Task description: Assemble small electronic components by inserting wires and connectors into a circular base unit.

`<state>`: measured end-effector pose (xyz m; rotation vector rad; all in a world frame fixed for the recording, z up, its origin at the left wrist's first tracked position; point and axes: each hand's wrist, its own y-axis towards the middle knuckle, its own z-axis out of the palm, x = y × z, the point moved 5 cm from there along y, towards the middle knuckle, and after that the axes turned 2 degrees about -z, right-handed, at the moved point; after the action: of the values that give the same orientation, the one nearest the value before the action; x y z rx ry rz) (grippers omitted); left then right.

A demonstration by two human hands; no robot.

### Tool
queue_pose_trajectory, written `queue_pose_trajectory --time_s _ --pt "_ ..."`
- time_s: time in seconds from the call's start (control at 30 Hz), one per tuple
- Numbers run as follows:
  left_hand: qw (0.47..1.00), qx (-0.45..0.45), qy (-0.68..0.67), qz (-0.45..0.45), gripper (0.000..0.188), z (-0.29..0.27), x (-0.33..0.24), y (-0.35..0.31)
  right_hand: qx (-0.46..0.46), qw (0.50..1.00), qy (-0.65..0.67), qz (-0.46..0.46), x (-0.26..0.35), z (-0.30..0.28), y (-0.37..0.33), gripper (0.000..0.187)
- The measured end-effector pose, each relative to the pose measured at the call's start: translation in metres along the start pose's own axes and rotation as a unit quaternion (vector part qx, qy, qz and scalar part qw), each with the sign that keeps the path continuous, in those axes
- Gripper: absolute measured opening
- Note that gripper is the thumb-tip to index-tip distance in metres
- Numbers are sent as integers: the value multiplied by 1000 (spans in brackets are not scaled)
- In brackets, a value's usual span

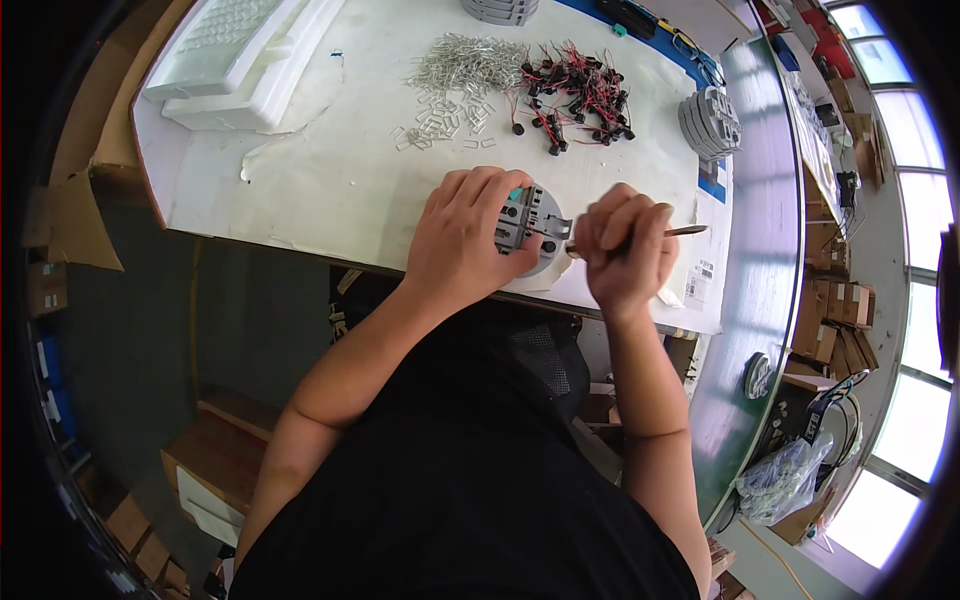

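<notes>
My left hand (462, 235) rests over a round grey plastic part (532, 226) with dark holes, pressing it on the white work surface (330, 180) near the front edge. My right hand (625, 245) is closed around a thin metal tool (685, 231), probably tweezers. The tool's tip meets the right side of the grey part, and its rear end sticks out to the right. My left palm hides much of the part.
Behind the hands lie a heap of small silver metal clips (455, 75) and a pile of red-and-black wired components (575, 90). Stacks of grey round parts (710, 122) stand at the right, white foam trays (245, 55) at the far left. Cardboard boxes (215, 470) sit on the floor.
</notes>
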<state>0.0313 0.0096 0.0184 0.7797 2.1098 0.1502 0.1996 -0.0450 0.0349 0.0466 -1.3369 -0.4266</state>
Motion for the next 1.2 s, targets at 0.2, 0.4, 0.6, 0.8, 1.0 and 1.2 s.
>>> queue_pose_trajectory --time_s 0.2,0.4,0.6,0.8,1.0,1.2 --pt "1000 -9 -26 2 55 -3 1 -3 39 989 -79 -122 -21 17 -7 52" --pt "999 -12 -29 15 56 0 2 -5 80 956 -210 -190 -13 21 -13 49" --pt "997 -55 -43 27 44 -12 6 -11 44 960 -276 8 4 29 51 27" --pt "994 -74 -74 6 31 -45 32 -22 322 746 -583 4 -46 49 114 19" --pt "998 -16 -43 45 55 -57 19 -25 303 737 -604 -5 -56 49 108 18" --pt "998 39 -5 44 83 -26 3 -18 147 888 -431 61 -9 28 85 14"
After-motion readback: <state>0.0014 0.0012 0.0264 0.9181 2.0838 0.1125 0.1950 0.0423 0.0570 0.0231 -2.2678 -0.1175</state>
